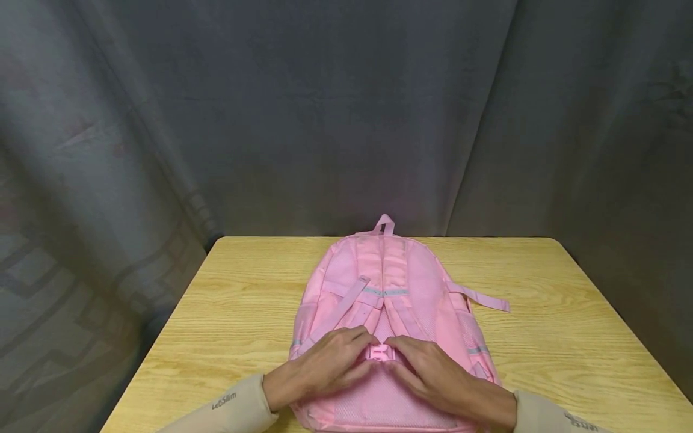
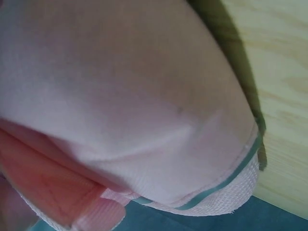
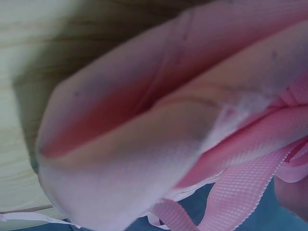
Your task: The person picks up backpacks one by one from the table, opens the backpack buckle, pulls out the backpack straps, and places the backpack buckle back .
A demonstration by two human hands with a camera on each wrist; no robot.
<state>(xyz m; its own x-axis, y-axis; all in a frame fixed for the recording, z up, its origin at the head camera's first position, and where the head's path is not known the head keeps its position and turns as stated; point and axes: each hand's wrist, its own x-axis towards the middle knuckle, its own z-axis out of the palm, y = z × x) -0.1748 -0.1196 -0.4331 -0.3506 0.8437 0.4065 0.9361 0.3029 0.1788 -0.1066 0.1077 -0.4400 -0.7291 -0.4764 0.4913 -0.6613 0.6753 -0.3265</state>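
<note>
A pink backpack (image 1: 379, 397) lies on the table with its shoulder straps facing up. Over its lower middle is a pink plastic buckle (image 1: 381, 352). From the left, my left hand (image 1: 332, 361) pinches one side of the buckle between thumb and fingers. The right hand (image 1: 433, 367) pinches the other side the same way. Close pink fabric (image 2: 144, 96) fills most of the left wrist view. In the right wrist view, a folded side of the backpack (image 3: 125, 159) shows, with a ribbed webbing strap (image 3: 240, 192) near a bit of the hand at the right edge.
The wooden table (image 1: 233, 300) extends on both sides of the backpack. A loose strap end (image 1: 487, 300) lies out to the right, and another strap (image 1: 341, 310) crosses the left side. Grey curtains (image 1: 335, 108) hang behind the table and along both sides.
</note>
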